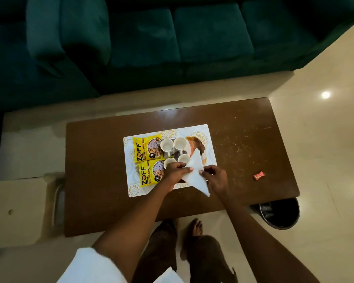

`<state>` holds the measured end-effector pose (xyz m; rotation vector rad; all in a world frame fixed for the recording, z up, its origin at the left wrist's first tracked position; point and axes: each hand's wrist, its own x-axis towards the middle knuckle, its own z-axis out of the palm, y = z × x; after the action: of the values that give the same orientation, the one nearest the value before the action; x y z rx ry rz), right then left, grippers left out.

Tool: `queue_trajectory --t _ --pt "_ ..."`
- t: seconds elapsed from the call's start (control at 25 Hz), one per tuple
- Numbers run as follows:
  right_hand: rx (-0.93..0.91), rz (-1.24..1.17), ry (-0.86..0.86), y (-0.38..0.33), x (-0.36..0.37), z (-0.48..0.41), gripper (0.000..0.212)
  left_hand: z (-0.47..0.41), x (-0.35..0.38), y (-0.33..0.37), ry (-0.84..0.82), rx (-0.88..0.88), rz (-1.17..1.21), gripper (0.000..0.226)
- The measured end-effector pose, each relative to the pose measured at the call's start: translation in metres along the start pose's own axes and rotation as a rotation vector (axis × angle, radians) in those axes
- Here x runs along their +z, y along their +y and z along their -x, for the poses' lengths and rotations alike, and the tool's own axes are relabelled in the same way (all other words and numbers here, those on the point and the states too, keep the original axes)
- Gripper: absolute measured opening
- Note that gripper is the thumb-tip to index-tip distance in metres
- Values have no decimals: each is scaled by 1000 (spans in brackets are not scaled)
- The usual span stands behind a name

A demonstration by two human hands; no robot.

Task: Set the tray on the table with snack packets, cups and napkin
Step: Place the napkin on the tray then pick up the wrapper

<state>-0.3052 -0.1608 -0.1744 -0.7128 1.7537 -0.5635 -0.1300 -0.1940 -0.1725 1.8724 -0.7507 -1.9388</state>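
On the brown wooden table [102,180], the white patterned rectangular tray [207,139] already holds two yellow snack packets [140,149] and four white cups [167,145]. Both hands, left [175,171] and right [215,176], pinch the white folded triangular napkin [194,170] above the tray's near edge; only placing it seems left.

White sleeve [94,266], brown trousers [208,260], barefoot.

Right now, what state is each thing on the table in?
Tray: flat on the table.
Two snack packets: lying flat on the tray's left side, sealed.
Four cups: upright, empty, clustered mid-tray.
Napkin: folded into a triangle, held by both hands.
Left hand: pinching the napkin.
Right hand: pinching the napkin.
Red wrapper: loose on the table.
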Motion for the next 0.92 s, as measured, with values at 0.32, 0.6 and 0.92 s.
queue_trajectory --t 0.32,0.6,0.92 --pt "139 -19 -63 7 -16 -69 34 -64 14 9 37 49 -61 33" --pt "134 -74 118 18 -19 -135 32 -98 -4 2 183 62 29 22" --pt "73 156 55 11 22 -169 25 -111 -19 0 262 74 31 20"
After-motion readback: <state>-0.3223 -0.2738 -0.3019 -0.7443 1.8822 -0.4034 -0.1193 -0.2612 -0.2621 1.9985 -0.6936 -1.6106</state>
